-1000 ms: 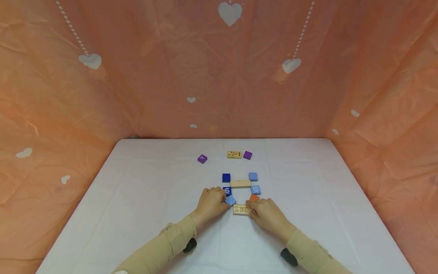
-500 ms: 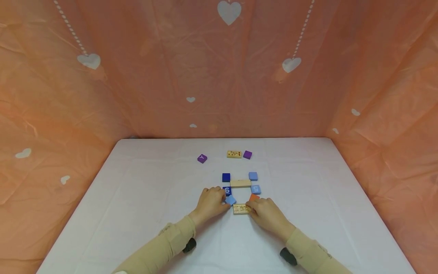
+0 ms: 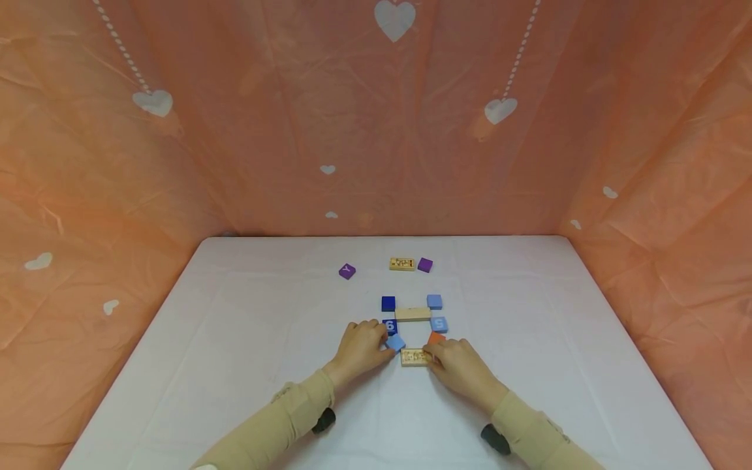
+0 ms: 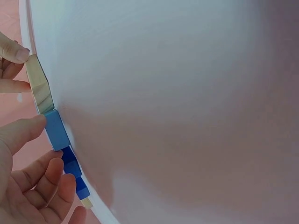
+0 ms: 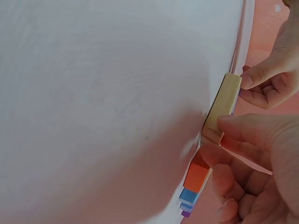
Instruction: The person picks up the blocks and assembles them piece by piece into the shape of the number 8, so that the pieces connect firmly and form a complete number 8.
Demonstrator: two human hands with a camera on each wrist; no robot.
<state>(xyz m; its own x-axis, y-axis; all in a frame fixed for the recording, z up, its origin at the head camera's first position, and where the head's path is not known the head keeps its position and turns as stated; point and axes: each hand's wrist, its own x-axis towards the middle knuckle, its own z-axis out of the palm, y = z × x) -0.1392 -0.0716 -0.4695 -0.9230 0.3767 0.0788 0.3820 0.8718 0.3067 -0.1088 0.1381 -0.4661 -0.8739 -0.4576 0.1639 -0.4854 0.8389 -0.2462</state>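
Observation:
In the head view my left hand (image 3: 361, 347) pinches a tilted light blue block (image 3: 396, 343) between thumb and fingertips. The left wrist view shows the thumb at one end of that light blue block (image 4: 57, 130) and a finger at the other. My right hand (image 3: 464, 371) grips the right end of a printed wooden block (image 3: 413, 357), whose left end meets the light blue block's corner. From the right wrist, thumb and finger pinch this wooden block (image 5: 222, 102). An orange block (image 3: 437, 337), partly hidden, sits just beyond the right fingers. A dark blue block marked 6 (image 3: 390, 327) lies beside the left fingertips.
A plain wooden block (image 3: 413, 314) lies between the blue pieces, with a light blue block marked 5 (image 3: 438, 324) at right. Farther back are a dark blue block (image 3: 388, 303), a light blue one (image 3: 435, 301), another printed wooden block (image 3: 402, 264) and two purple blocks (image 3: 347, 271).
The printed wooden block has edged very slightly away from the person under the right hand. Both hands otherwise stay in nearly the same place, and the other blocks lie as before.

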